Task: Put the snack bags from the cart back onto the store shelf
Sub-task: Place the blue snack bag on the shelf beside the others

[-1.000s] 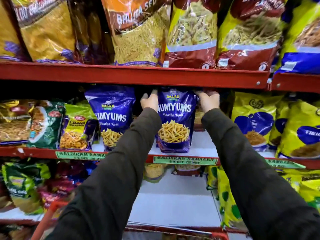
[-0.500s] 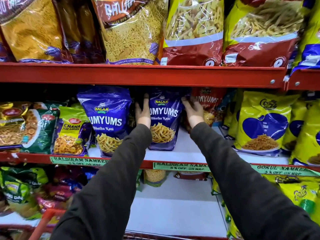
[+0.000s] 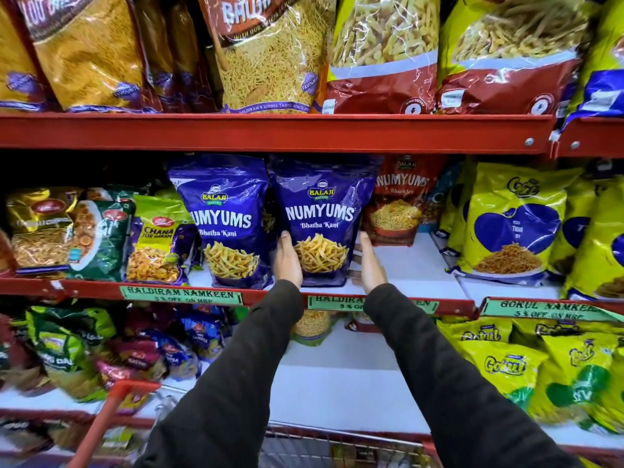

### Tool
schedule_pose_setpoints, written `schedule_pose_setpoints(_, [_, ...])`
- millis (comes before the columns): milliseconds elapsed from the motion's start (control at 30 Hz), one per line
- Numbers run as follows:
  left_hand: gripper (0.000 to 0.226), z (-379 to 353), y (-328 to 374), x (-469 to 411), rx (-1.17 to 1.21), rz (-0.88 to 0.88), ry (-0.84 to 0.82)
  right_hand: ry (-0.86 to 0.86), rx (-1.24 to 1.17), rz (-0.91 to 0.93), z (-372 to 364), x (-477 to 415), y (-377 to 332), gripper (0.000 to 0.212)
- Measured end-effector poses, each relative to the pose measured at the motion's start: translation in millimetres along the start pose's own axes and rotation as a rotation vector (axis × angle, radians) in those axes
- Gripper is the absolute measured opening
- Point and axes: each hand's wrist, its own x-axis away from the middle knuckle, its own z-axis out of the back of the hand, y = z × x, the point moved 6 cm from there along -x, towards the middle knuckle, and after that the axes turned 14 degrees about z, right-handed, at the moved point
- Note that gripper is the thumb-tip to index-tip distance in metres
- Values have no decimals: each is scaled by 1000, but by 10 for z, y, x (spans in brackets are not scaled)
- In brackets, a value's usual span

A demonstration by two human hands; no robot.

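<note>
A blue Numyums snack bag (image 3: 320,211) stands upright on the middle shelf (image 3: 415,265), close beside a second, identical blue bag (image 3: 224,214). My left hand (image 3: 287,261) lies flat against the bag's lower left side. My right hand (image 3: 371,265) presses its lower right side, so the bag is held between my palms. Both arms, in dark sleeves, reach up from the cart (image 3: 337,445) at the bottom edge; what the cart holds is mostly hidden.
A red Numyums bag (image 3: 398,204) stands behind and to the right, with yellow bags (image 3: 513,224) beyond a bare white patch of shelf. Green and gold bags (image 3: 101,238) fill the left. The red upper shelf beam (image 3: 270,133) hangs just above. The cart's red handle (image 3: 111,417) is at lower left.
My hands slid from the top corners of the blue bag down to its lower sides. The bag now stands nearer the shelf's front edge, beside its twin.
</note>
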Motion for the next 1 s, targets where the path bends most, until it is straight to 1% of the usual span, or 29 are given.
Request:
schedule_pose_setpoints(67, [61,59,-31,46,-50,-16,-8,19,94,44,54,114,-20,84])
schedule_pose_setpoints(100, [60,78,-43,58,-62,-14,-8,18,125,67,61,165,-35,82])
schedule_pose_setpoints(200, [60,118,-59,113,-99,-4,-6,10,172,141,46,307,-72,58])
schedule_pose_setpoints(333, [56,164,-50,170,-171,29,-6,-27,199,198,75,406,-106,39])
schedule_pose_setpoints(400, [51,235,-60,243,-187,-47,44,11,262,288,157,495,-148,33])
schedule_pose_setpoints(500, [36,403,-182,529,-46,-278,148,196,367,468,384,787,-143,31])
schedule_pose_setpoints(533, [31,440,-297,637,-17,-332,152,234,402,506,455,913,-82,29])
schedule_pose_setpoints(600, [26,482,-609,800,-17,-365,125,280,442,539,599,1167,100,23])
schedule_pose_setpoints(700, [24,492,-1194,929,-108,-326,80,324,485,497,875,1543,503,13])
schedule_pose_setpoints(800, [23,563,-1892,1040,-168,-151,58,391,497,378,1228,1932,999,7])
schedule_pose_setpoints(867, [29,599,-2358,1085,-258,-54,34,433,516,264,1497,2206,1417,16])
schedule_pose_setpoints(933, [41,635,-2813,1133,-347,44,-38,479,543,124,1780,2523,1815,17])
schedule_pose_setpoints(967, [47,654,-3057,1165,-396,115,-84,491,581,2,1919,2680,2056,17])
schedule_pose_setpoints(1000, [50,696,-3339,1157,-445,192,-118,474,592,-120,2019,2823,2302,23])
